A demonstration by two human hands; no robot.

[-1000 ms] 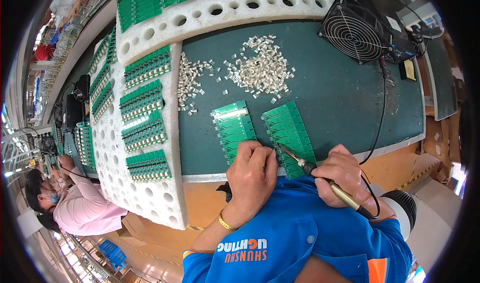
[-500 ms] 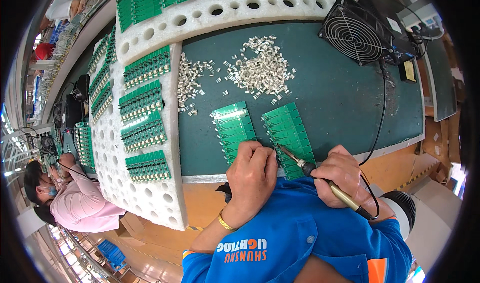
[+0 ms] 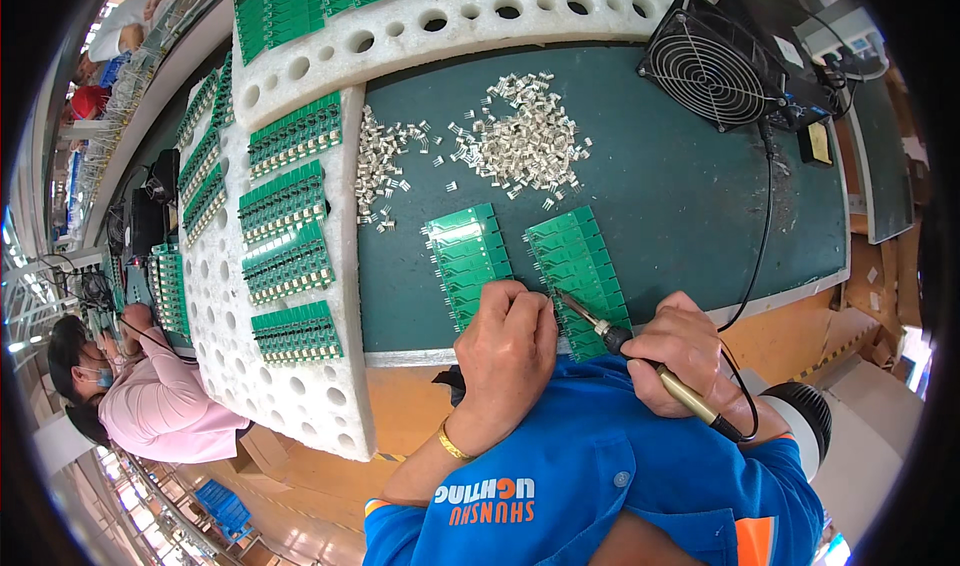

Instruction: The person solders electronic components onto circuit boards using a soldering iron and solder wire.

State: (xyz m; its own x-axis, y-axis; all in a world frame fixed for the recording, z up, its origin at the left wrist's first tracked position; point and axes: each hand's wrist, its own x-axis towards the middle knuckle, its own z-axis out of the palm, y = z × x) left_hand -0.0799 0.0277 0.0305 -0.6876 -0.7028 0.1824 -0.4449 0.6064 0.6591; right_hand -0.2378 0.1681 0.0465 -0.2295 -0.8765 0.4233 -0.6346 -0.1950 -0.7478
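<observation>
My right hand (image 3: 676,354) is closed round a soldering iron (image 3: 686,392) with a gold-coloured handle and a dark collar. The iron's tip points up and left, onto the left side of a green circuit board (image 3: 577,254). Small pale connectors stick out along that board's left edge. My left hand (image 3: 507,358) is closed in a pinch beside the tip; whatever its fingers hold is hidden. Just beyond that hand lies a second green circuit board (image 3: 466,256), also with connectors on its left edge. Part of it is covered by the hand.
Loose white connectors (image 3: 530,136) are heaped beyond the boards. A black fan (image 3: 712,74) stands at the far right, near the iron's cable (image 3: 766,226). White foam trays (image 3: 345,376) hold filled boards on the left. A co-worker in pink (image 3: 165,406) sits farther left.
My left hand has shifted very slightly to the right. The iron and both boards stay where they were. At the left, the co-worker's head and arm have moved a little.
</observation>
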